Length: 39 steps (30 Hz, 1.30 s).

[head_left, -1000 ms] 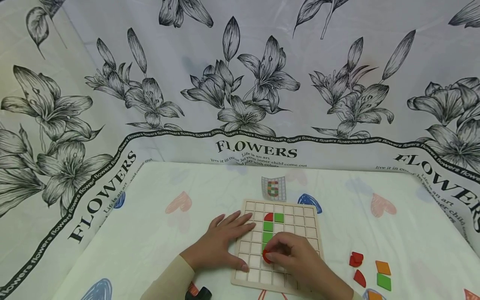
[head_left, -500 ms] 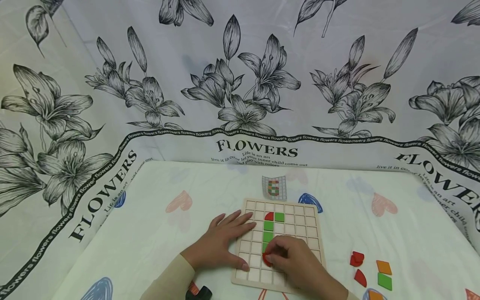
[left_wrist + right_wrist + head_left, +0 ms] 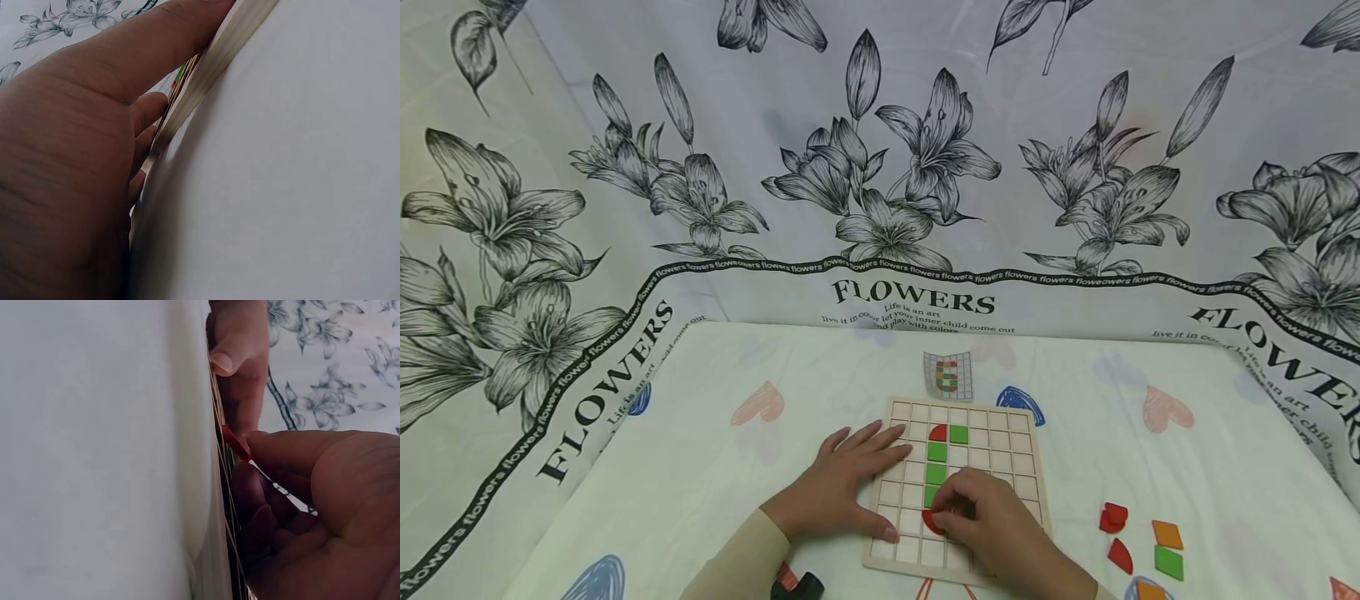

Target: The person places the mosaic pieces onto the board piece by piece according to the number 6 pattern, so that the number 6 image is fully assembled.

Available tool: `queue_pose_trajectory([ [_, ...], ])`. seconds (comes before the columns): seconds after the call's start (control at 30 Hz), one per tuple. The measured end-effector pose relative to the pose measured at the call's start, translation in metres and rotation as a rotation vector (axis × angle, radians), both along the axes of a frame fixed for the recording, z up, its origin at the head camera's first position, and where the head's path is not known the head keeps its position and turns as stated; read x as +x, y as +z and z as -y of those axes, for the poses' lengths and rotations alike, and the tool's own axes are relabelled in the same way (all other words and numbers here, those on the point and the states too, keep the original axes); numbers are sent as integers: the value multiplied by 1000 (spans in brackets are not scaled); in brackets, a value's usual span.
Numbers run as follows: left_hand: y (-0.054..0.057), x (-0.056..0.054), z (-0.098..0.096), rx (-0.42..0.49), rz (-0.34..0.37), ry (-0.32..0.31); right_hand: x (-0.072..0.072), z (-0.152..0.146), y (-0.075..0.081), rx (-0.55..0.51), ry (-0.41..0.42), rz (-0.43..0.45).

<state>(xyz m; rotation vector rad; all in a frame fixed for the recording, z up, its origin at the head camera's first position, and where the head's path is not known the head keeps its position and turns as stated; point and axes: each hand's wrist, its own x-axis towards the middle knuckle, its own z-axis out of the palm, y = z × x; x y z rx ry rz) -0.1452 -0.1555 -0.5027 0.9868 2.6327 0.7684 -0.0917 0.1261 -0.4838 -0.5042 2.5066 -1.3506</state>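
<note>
Red and partly hidden by the pinching fingertips, a curved piece (image 3: 931,522) sits at the board's cell just below a column of three green squares (image 3: 936,473); whether it lies flush there cannot be told from above. Thumb and finger of the right hand (image 3: 992,521) grip it, and that hand also covers cells to the piece's right and a corner of the lowest green square. Compared with a second ago, the piece is slightly lower on the wooden board (image 3: 1022,442), and more of its red face and of that green square shows; the left hand (image 3: 838,483) has kept its place, fingers spread and straight over the board's left edge, clasping nothing.

From the right wrist, the piece appears edge-on and slanted against the board, a tilt the head view hardly gives. From the left wrist, the thumb reaches over the board's thick side, its tip cut off by the frame.

Farther out, a small patterned card (image 3: 947,377) lies beyond the board, its design too small to read. Loose red pieces (image 3: 1113,518) overlap at the right, their count unclear; near them, an orange piece (image 3: 1151,591) and, by the left sleeve (image 3: 737,558), a black object (image 3: 805,587) are cut off below.
</note>
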Motion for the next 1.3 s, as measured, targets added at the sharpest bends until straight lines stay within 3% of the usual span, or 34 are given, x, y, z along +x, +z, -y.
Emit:
queue_pose_trajectory([
  [0.43,0,0,0,0,1,2,1,-2,2,-22,-16,1],
  [0.83,-1,0,0,9,-13,0,-1,-7,3,-131,-42,111],
  [0.97,-1,0,0,10,-9,3,-3,-10,5,-220,-30,142],
  [1.17,-1,0,0,5,-1,2,-4,-17,13,-403,0,257],
  [1.3,-2,-1,0,-1,0,-2,-4,-21,17,-452,49,256],
])
